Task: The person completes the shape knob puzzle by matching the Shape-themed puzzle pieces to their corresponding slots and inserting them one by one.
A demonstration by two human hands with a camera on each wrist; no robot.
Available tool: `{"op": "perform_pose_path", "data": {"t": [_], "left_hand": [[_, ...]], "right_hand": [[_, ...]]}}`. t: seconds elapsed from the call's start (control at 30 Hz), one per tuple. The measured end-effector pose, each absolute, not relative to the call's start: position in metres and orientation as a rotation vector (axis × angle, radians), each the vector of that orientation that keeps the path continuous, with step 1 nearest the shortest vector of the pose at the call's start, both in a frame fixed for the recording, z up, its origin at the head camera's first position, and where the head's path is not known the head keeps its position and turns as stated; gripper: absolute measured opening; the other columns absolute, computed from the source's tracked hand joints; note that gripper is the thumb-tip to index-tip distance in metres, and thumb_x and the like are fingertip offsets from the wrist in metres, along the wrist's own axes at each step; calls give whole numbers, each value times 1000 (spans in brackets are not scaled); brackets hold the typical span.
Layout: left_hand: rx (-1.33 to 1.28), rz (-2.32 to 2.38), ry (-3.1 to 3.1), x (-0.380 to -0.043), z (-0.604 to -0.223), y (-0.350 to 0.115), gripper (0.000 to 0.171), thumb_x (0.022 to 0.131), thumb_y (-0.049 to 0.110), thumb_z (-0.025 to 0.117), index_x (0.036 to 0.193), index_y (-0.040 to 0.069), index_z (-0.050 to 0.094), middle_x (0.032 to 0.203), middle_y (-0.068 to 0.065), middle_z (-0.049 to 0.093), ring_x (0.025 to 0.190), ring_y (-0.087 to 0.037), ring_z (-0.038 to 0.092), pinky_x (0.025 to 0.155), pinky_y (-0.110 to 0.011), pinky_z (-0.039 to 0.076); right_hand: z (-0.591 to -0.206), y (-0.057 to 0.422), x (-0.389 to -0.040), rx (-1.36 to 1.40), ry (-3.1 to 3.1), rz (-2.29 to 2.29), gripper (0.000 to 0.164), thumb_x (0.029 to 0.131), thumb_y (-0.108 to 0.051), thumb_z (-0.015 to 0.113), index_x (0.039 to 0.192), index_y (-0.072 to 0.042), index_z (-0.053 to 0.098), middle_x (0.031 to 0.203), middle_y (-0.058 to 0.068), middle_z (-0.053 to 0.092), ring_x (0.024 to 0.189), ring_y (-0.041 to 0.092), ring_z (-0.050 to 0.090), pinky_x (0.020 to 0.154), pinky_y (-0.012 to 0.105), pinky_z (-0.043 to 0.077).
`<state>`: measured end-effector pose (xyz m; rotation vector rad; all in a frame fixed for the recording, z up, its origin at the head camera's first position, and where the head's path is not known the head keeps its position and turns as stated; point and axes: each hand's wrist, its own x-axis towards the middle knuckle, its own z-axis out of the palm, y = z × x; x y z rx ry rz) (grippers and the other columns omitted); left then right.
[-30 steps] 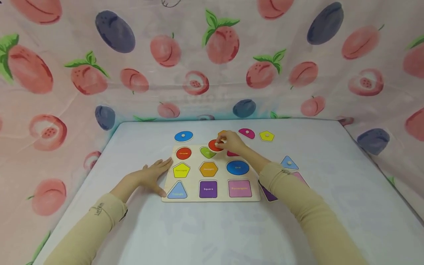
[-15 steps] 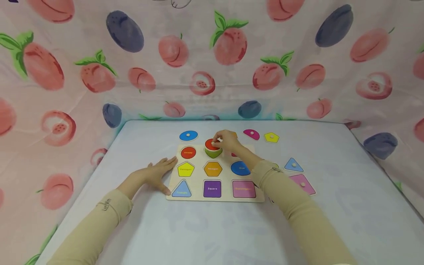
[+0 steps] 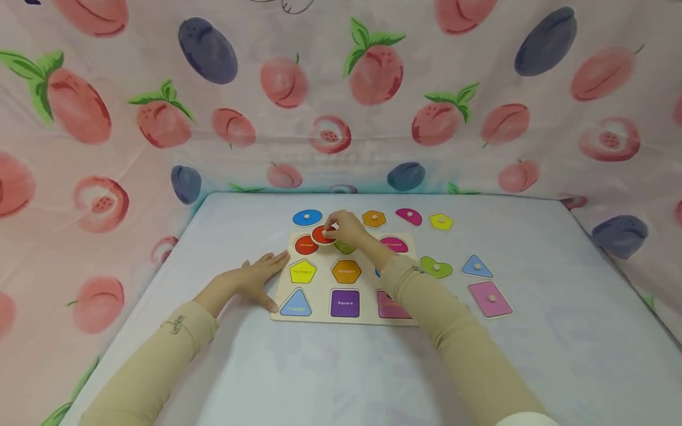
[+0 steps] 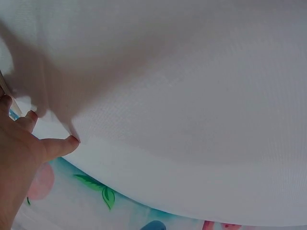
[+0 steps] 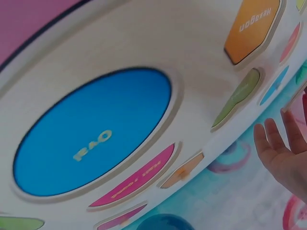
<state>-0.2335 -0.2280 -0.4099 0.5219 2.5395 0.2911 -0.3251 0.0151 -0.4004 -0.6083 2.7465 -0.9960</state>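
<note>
My right hand point(image 3: 347, 229) pinches the small knob of a red circular puzzle piece point(image 3: 318, 236). The piece is held over the top row of a wooden shape puzzle board point(image 3: 321, 290), partly overlapping the red circle recess point(image 3: 305, 246) and near the green heart recess point(image 3: 346, 248). My left hand point(image 3: 260, 280) rests spread at the board's left edge, thumb by the lower corner and fingertips higher up. In the left wrist view, the left hand point(image 4: 21, 148) shows thumb and fingers apart. The right wrist view shows the right hand point(image 5: 285, 155) beyond the blue oval recess point(image 5: 96, 134).
Behind the board lie knobbed pieces: a blue oval point(image 3: 307, 218), orange hexagon point(image 3: 374, 219), magenta half round point(image 3: 408, 217) and yellow pentagon point(image 3: 441, 222). To its right are a green heart point(image 3: 433, 267), blue triangle point(image 3: 477, 269) and pink rectangle point(image 3: 487, 303). A fruit-print curtain point(image 3: 288, 136) surrounds the table.
My right hand has carried the red circular piece leftward, from over the green heart recess to beside the red circle recess. The left hand stays at the board's edge. The head view has shifted slightly.
</note>
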Motion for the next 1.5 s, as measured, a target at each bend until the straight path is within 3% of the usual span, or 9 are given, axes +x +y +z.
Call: {"op": "perform_pose_path", "data": {"t": [0.4, 0.53, 0.63, 0.87, 1.07, 1.17, 1.37, 1.5], "left_hand": [[533, 305, 2532, -235, -410, -227, 121, 62, 49, 82, 153, 13, 9, 161, -7, 4, 145, -41, 3, 104, -75, 5], [540, 302, 2535, -233, -411, -229, 121, 63, 50, 82, 153, 14, 9, 161, -7, 4, 145, -40, 3, 104, -75, 5], [540, 292, 2542, -233, -411, -228, 121, 63, 50, 82, 153, 15, 9, 161, -6, 4, 146, -40, 3, 104, -75, 6], [545, 280, 2542, -233, -411, -229, 122, 62, 52, 82, 153, 13, 9, 161, -8, 4, 145, -41, 3, 103, -76, 6], [540, 253, 2551, -235, -412, -230, 122, 62, 52, 81, 153, 14, 9, 161, -8, 5, 145, -41, 4, 103, -76, 7], [535, 246, 2549, -235, -412, -229, 122, 62, 53, 81, 153, 15, 8, 161, -7, 4, 145, -40, 4, 104, -75, 7], [537, 244, 2547, -236, -412, -229, 122, 62, 52, 81, 153, 14, 9, 161, -7, 4, 145, -40, 4, 103, -76, 7], [535, 252, 2545, -235, -412, -230, 122, 63, 52, 81, 153, 15, 8, 161, -6, 3, 146, -40, 3, 104, -76, 6]], "right_hand": [[-406, -20, -321, -542, 2712, -978, 10, 88, -15, 67, 87, -5, 66, 108, 9, 63, 101, 22, 52, 98, 34, 46], [-409, -30, -322, -529, 2699, -960, 11, 88, -17, 66, 89, -6, 67, 106, 7, 64, 95, 20, 52, 90, 28, 49], [-409, -32, -321, -509, 2704, -971, 11, 88, -16, 66, 89, -5, 67, 105, 7, 65, 91, 20, 52, 84, 27, 49], [-409, -32, -319, -469, 2667, -995, 10, 88, -15, 67, 89, -4, 66, 98, 8, 62, 90, 20, 50, 84, 27, 48], [-415, -34, -320, -469, 2703, -976, 11, 88, -16, 67, 86, -5, 67, 94, 5, 62, 82, 18, 50, 71, 23, 41], [-418, -34, -321, -447, 2720, -980, 11, 87, -16, 68, 85, -5, 67, 93, 7, 63, 83, 19, 50, 74, 26, 40], [-422, -37, -319, -423, 2749, -963, 12, 87, -17, 68, 88, -6, 68, 104, 8, 67, 97, 23, 53, 95, 37, 40], [-423, -38, -316, -405, 2772, -946, 13, 88, -19, 67, 88, -6, 68, 105, 8, 67, 101, 24, 55, 99, 40, 39]]}}
